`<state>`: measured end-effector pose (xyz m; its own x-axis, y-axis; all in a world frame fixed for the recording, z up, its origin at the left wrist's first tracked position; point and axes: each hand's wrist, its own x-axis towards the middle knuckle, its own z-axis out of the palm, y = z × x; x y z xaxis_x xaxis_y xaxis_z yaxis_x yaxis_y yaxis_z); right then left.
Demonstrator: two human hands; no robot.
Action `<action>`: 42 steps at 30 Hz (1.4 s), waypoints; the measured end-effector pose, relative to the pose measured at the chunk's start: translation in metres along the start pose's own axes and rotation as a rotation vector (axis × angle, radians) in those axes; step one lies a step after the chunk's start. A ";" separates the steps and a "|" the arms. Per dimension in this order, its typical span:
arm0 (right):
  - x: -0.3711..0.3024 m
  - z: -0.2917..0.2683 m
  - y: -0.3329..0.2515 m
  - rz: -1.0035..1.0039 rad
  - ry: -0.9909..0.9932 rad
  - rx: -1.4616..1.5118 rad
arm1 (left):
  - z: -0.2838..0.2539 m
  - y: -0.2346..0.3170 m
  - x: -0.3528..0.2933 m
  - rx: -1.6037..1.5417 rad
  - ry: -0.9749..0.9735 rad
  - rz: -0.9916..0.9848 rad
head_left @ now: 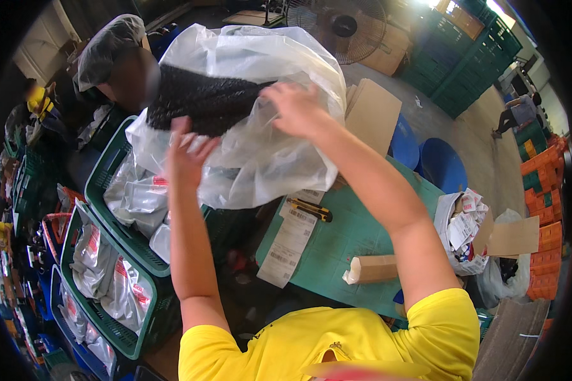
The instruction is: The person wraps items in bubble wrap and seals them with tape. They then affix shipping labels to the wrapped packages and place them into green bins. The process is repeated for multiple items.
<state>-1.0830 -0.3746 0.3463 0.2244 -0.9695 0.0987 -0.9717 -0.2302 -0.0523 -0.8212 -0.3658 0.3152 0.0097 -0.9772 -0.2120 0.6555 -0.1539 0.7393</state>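
Looking at a big translucent plastic bag (267,165), sprawled between green crate (140,249) and green table (362,222). Probably light, floppy, slippery, easily torn; best gripped by a bunched fold. No clear pointing end. Then black fuzzy fabric (200,101), likely soft, long axis left to right, narrowing toward right hand (293,111). Can't tell if clamped on plastic. Left hand (187,152): fingers apart.

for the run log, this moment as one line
left hand: open, by black textured material | right hand: at translucent white plastic bag | nearby: green plastic crates
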 end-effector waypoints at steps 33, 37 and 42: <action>0.023 0.079 -0.038 0.004 -0.078 -0.146 | -0.095 0.105 -0.289 -0.249 1.080 1.146; -0.019 0.020 -0.075 -0.026 -0.169 -0.282 | -0.128 0.133 -0.346 0.887 0.801 0.856; -0.147 0.001 -0.186 -1.210 -0.166 1.107 | -0.088 0.060 -0.312 1.980 -0.503 -0.171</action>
<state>-0.9354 -0.1896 0.3400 0.8418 -0.1741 0.5109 0.2680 -0.6869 -0.6756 -0.7179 -0.0577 0.3695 -0.3420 -0.8313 -0.4381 -0.9170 0.1935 0.3487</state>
